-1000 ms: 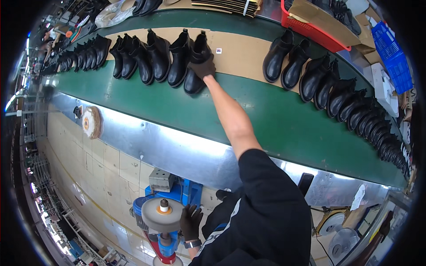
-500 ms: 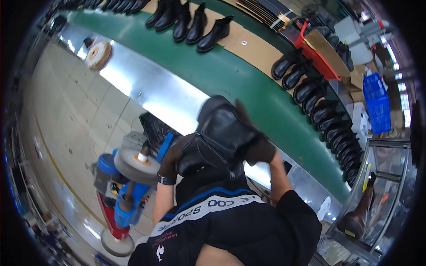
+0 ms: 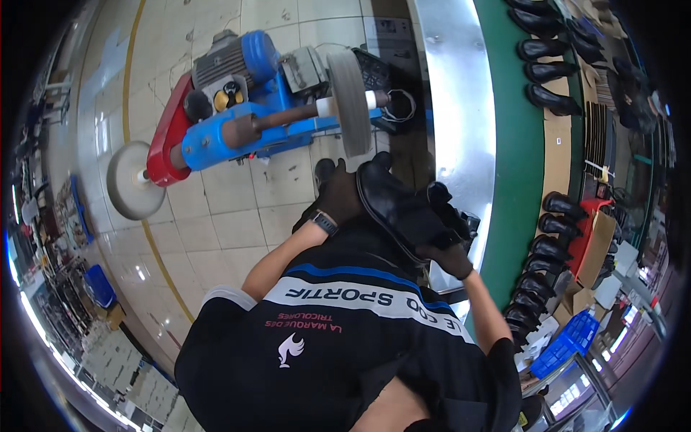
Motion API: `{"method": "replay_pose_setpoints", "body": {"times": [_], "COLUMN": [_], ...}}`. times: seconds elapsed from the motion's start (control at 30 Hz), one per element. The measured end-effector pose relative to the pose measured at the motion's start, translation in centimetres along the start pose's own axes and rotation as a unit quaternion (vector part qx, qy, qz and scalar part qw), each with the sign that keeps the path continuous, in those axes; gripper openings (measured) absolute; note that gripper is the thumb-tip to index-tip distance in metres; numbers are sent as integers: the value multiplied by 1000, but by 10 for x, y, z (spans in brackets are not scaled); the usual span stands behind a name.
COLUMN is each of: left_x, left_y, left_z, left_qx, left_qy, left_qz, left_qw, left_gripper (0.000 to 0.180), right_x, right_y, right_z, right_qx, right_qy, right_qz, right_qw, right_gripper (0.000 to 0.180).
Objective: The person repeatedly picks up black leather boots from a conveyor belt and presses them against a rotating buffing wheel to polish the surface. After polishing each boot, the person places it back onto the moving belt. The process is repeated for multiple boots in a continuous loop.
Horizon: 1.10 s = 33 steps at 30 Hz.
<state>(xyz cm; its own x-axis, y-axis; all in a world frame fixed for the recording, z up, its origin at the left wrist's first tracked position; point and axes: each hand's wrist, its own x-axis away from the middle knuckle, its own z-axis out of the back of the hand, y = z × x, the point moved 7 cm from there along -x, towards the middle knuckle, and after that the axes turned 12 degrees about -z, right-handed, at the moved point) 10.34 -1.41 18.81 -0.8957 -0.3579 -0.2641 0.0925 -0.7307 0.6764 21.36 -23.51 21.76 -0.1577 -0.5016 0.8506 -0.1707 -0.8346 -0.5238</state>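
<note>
I hold a black leather ankle boot (image 3: 396,212) in front of my waist, its sole edge facing me and to the left. My left hand (image 3: 340,198), in a brown glove with a watch at the wrist, is closed against the boot's left side; some of its fingers are hidden. My right hand (image 3: 450,260), also gloved in brown, grips the boot at its lower right. Ahead of my hands, a grey buffing wheel (image 3: 350,103) sits on the shaft of a blue and red polishing machine (image 3: 216,137).
On the right runs a bench with a metal edge (image 3: 461,93) and a green top (image 3: 509,144). Several black boots (image 3: 545,72) stand along its far side, near a red crate (image 3: 586,241). A pale wheel (image 3: 134,180) is on the machine's left end, above the tiled floor (image 3: 209,237).
My view has swung left from the bench toward the polishing machine, and the boot has come round with me. Its sole edge now shows; both hands stay on it.
</note>
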Motion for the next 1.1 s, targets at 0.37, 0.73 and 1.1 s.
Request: {"method": "replay_pose_setpoints", "body": {"times": [0.37, 0.73, 1.1], "left_x": [20, -2, 50], "left_y": [-124, -235, -113], "left_z": [-104, -165, -106], "left_qx": [822, 799, 834], "left_qy": [144, 134, 92], "left_qz": [400, 427, 430], "left_qw": [380, 403, 333], "left_gripper": [91, 83, 97], "right_x": [-97, -193, -57], "right_y": [38, 16, 37], "right_z": [-81, -98, -67], "right_qx": [-505, -339, 40], "right_qy": [28, 87, 165], "right_qz": [-38, 136, 122], "right_qw": [862, 927, 978], "right_gripper": [34, 31, 77]}}
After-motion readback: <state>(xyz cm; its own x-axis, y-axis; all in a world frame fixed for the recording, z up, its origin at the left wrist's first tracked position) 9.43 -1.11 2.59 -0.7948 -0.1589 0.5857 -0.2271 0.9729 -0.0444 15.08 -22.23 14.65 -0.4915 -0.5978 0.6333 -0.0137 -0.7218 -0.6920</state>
